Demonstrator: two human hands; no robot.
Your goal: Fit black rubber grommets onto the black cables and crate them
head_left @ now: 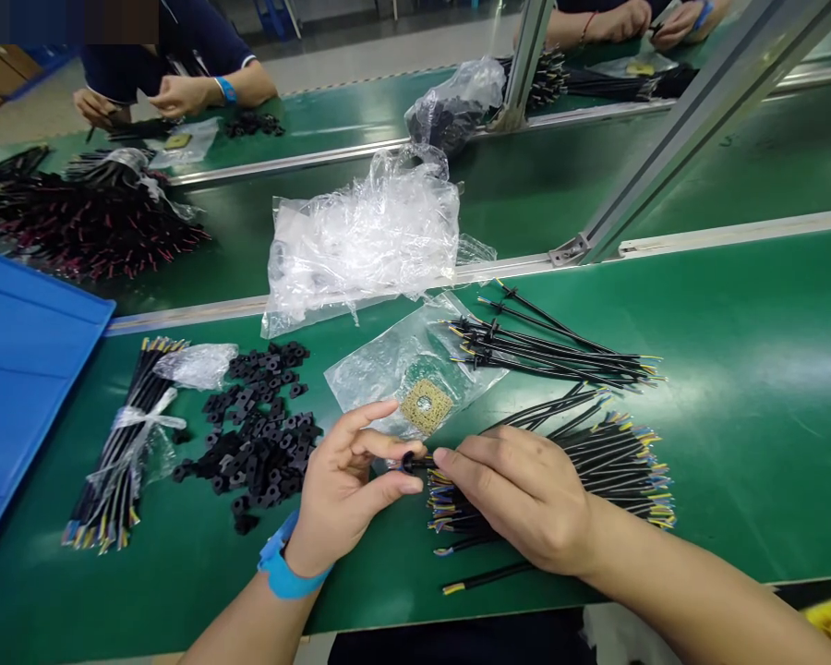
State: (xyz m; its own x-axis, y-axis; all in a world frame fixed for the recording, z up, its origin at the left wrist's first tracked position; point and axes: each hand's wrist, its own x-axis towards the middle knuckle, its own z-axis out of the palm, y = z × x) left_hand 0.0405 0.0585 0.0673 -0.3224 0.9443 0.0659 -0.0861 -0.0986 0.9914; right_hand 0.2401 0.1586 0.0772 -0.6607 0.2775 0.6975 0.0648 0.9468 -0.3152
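Note:
My left hand pinches a small black rubber grommet between thumb and fingertips. My right hand is closed on a black cable whose end meets the grommet; the rest of that cable is hidden under the hand. Beneath and beside my right hand lies a pile of cut black cables with bare coloured wire ends. Left of my left hand, loose black grommets are heaped on the bench. Just beyond my fingertips, a yellowish sponge with a hole rests on a clear plastic bag.
Cables with grommets fitted lie at the back right. A tied cable bundle and a blue bin are at left. Crumpled plastic bags lean near a metal frame post. Across the bench, other people's hands work beside more cables.

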